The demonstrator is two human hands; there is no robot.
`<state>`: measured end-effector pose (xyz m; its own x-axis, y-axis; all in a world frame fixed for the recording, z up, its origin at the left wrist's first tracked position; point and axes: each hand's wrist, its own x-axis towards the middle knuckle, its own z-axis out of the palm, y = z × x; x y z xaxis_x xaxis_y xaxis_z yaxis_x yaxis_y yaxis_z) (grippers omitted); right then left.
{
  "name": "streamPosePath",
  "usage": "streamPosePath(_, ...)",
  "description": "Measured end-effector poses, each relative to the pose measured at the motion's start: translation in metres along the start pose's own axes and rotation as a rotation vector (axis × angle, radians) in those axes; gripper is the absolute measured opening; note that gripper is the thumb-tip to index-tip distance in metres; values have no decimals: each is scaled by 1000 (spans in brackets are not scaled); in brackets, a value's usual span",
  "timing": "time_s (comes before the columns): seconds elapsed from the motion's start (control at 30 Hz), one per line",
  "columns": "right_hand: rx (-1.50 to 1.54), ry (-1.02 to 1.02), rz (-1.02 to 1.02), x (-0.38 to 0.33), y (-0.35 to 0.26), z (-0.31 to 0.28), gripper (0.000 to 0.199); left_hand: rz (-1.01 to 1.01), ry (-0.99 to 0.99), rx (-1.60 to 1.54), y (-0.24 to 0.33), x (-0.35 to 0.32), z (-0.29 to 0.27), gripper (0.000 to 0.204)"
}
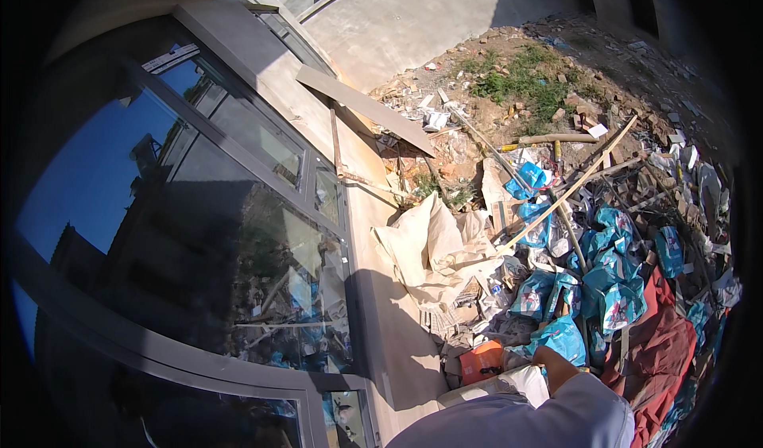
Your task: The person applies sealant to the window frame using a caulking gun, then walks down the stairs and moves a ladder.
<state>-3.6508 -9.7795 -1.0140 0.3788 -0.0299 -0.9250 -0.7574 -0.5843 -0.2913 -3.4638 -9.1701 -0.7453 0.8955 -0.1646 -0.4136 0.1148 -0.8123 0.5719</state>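
Observation:
Neither of my hands shows. A pale grey-blue sleeve (592, 404) comes in from the lower edge, and a short stretch of bare arm (559, 367) sticks out of it. The arm's far end bends out of sight, so what that hand does is hidden. Close beside the arm lie a crumpled blue bag (560, 338), a white sack (526, 382) and an orange-red bag (481, 362). To the right of the sleeve spreads a dark red cloth or sheet (656, 349).
Rubbish with several blue bags (612, 277) covers the ground at right. A long wooden pole (568, 187) slants across it. Beige sheeting (433, 245) lies by the ledge (401, 353). A board (369, 108) leans near the windows (278, 289). Behind are weeds (524, 83) and a concrete wall (413, 27).

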Motion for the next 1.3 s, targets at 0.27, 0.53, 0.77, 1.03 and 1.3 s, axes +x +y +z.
streamPosePath(0.27,-310,-2,-198,1,-120,-17,49,195,2,-270,-19,25,1,84)
streamPosePath(0.53,-324,-14,-98,4,-114,-50,48,-18,91,-181,-23,-3,31,77)
streamPosePath(0.77,-311,-11,-95,1,-126,-58,47,-131,119,-145,-18,-23,29,67)
streamPosePath(1.03,-368,-35,-126,-8,-111,-44,46,-254,97,-117,-56,-83,45,54)
streamPosePath(1.3,-263,336,-492,-52,-87,-52,44,-191,146,-257,-53,-98,43,43)
